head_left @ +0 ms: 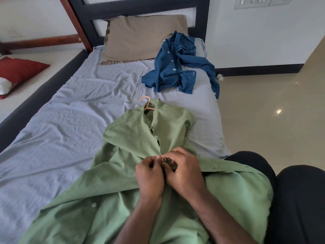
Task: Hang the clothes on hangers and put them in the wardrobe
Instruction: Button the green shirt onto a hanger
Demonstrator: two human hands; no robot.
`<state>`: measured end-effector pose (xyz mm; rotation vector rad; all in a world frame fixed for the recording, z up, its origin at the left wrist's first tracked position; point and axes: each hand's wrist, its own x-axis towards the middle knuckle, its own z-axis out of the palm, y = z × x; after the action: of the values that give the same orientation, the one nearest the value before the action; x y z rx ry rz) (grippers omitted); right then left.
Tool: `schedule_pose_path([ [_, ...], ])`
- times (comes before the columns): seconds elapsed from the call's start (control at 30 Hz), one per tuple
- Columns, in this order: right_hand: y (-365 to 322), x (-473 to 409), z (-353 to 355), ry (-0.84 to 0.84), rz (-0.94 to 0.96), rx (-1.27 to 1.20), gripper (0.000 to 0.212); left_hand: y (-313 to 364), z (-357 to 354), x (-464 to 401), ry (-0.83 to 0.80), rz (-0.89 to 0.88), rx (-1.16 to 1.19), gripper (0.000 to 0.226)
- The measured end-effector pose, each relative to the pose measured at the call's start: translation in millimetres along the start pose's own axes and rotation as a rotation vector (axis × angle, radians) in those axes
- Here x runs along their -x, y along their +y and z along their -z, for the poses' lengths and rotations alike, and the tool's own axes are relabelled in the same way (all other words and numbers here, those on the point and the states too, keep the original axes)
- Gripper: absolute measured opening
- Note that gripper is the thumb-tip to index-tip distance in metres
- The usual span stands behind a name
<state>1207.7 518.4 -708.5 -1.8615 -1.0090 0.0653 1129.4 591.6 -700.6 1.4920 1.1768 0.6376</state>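
A green shirt (133,138) lies spread on the bed and over my lap, collar pointing away from me. A pale orange hanger (146,103) is inside it, with only its hook showing above the collar. My left hand (149,176) and my right hand (184,171) meet at the shirt's front placket, both pinching the fabric at a button. A crumpled blue shirt (174,67) lies further up the bed on the right, with no hanger in it.
The bed has a grey-blue sheet (70,111), a tan pillow (140,37) and a dark headboard (140,7). A red cushion (19,69) lies on a second bed to the left. Tiled floor (272,103) is on the right. My dark trouser legs (299,199) show at lower right.
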Motion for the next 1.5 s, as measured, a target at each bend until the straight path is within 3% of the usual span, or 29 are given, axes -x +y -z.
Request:
schedule_pose_path([
  [0.07, 0.5, -1.8, 1.1, 0.034, -0.026, 0.007, 0.002, -0.5, 0.7, -0.5, 0.014, -0.021, -0.029, 0.022],
  [0.37, -1.3, -1.3, 0.4, -0.104, -0.087, 0.166, 0.006, -10.0, 5.2, -1.7, 0.001, -0.128, -0.22, 0.023],
  [0.5, -4.5, 0.6, -2.0, -0.124, -0.067, 0.291, 0.011, -12.8, 5.7, -3.8, -0.063, -0.081, -0.258, 0.025],
  [0.63, -3.1, 1.3, -4.0, -0.13, -0.08, 0.287, 0.016, -12.8, 4.9, -4.7, -0.099, -0.045, -0.18, 0.017],
  [0.83, 2.6, 0.4, -9.0, -0.07, -0.099, 0.173, 0.018, -8.4, 5.8, -7.9, -0.199, 0.145, 0.231, 0.025],
  [1.03, 11.8, -4.9, -6.8, -0.13, -0.294, -0.047, 0.015, -22.3, 11.2, -10.3, -0.189, -0.257, -0.053, 0.017],
  [1.17, 16.6, -7.7, -6.1, -0.221, -0.372, -0.097, 0.016, -28.4, 11.9, -15.6, -0.159, -0.34, -0.194, 0.015],
  [1.37, 9.5, -3.4, -7.7, -0.185, -0.063, 0.193, 0.013, -20.2, -0.4, -13.7, -0.077, -0.043, -0.199, 0.02],
  [1.5, 8.4, -2.9, -7.8, -0.208, 0.014, 0.199, 0.02, -18.1, 4.0, -17.1, -0.183, 0.163, 0.135, 0.026],
])
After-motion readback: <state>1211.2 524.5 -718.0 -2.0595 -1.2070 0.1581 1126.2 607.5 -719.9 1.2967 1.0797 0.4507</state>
